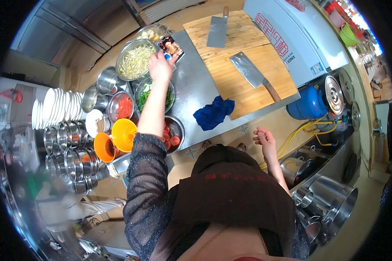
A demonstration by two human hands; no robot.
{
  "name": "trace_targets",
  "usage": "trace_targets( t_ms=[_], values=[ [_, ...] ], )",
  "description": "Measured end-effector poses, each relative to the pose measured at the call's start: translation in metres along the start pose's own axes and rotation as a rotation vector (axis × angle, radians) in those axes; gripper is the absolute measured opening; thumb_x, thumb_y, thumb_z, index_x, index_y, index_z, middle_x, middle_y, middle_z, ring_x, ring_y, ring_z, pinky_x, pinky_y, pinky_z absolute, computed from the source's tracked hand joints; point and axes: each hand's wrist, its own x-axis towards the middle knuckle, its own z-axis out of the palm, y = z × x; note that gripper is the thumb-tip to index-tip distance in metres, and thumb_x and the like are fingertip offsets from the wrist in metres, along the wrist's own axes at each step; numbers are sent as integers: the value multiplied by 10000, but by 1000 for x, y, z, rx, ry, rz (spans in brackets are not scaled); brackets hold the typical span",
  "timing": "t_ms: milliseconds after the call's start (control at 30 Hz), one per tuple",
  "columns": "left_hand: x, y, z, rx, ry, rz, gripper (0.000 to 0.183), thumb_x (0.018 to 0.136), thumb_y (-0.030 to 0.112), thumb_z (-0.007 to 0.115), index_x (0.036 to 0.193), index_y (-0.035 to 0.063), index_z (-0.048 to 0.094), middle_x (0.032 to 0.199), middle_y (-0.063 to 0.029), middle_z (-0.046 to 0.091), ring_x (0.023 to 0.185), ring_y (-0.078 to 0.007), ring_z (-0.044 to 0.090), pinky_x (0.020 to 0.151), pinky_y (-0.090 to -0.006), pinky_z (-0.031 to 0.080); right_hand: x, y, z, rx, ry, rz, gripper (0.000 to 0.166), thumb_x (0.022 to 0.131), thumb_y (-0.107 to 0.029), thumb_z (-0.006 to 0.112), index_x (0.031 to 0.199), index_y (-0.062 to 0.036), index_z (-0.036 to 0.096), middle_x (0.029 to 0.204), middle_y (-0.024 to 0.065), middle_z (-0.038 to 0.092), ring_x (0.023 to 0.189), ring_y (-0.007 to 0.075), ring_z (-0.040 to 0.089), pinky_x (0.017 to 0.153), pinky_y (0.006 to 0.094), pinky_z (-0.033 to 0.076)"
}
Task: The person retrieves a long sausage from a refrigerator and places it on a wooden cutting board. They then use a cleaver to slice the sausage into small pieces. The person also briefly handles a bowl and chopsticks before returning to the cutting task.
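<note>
My left hand (161, 67) reaches over the steel table (196, 78), at the right rim of a steel bowl of bean sprouts (135, 58). Its fingers touch or hover over a phone (171, 47) with a lit screen; I cannot tell whether they grip anything. Under the forearm is a bowl of chopped green vegetables (144, 98). My right hand (265, 138) hangs beside the table's near edge, fingers loosely curled, with nothing visible in it. A crumpled dark blue cloth (214, 113) lies by the cutting board (259, 78). A cleaver (248, 70) rests on that board, and another cleaver (217, 32) farther back.
Stacked white plates (63, 106), steel bowls (73, 133) and orange bowls (124, 135) crowd the left. Sliced tomatoes (173, 140) sit in a near bowl. Right of the table are a blue gas cylinder (308, 102), yellow hoses (287, 140) and large steel pots (334, 202).
</note>
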Motion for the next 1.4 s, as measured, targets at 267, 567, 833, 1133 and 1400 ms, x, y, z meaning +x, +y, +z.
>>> trace_targets(
  t_ms=[267, 567, 833, 1133, 1400],
  values=[
    [22, -22, 22, 273, -108, 93, 596, 690, 352, 762, 1233, 226, 550, 1126, -77, 566, 1070, -281, 533, 864, -435, 466, -14, 16, -6, -13, -17, -12, 230, 959, -121, 509, 1157, -17, 562, 973, 55, 648, 780, 109, 596, 676, 229, 478],
    [23, -21, 10, 182, -251, 125, 544, 710, 260, 754, 1223, 248, 570, 1045, -113, 597, 969, -313, 590, 807, -406, 501, -1, 7, -14, -78, -54, -31, 230, 955, -134, 526, 1141, -6, 570, 962, 48, 645, 790, 101, 590, 682, 227, 485],
    [-17, -4, -3, 155, 17, 231, 578, 746, 338, 731, 1261, 155, 539, 1243, -159, 523, 1133, -331, 512, 910, -429, 446, 27, 10, -42, -198, -87, -65, 246, 940, -140, 547, 1157, -25, 564, 965, 50, 641, 817, 114, 591, 734, 242, 487],
    [-214, 85, 39, -168, -580, 125, 713, 883, 509, 520, 1439, 117, 306, 1490, -224, 225, 1400, -388, 152, 1097, -575, 133, 64, 4, -83, -383, 55, -346, 309, 869, -82, 593, 1175, -60, 566, 1136, 88, 570, 971, 181, 557, 755, 290, 484],
    [-227, 99, 56, -65, -483, -39, 567, 948, 432, 427, 1439, 172, 310, 1493, -167, 263, 1397, -326, 212, 1108, -519, 181, 133, -41, -107, -909, 49, -831, 453, 813, -169, 655, 1247, -101, 540, 1220, 179, 501, 1135, 358, 467, 954, 420, 389]
  ],
)
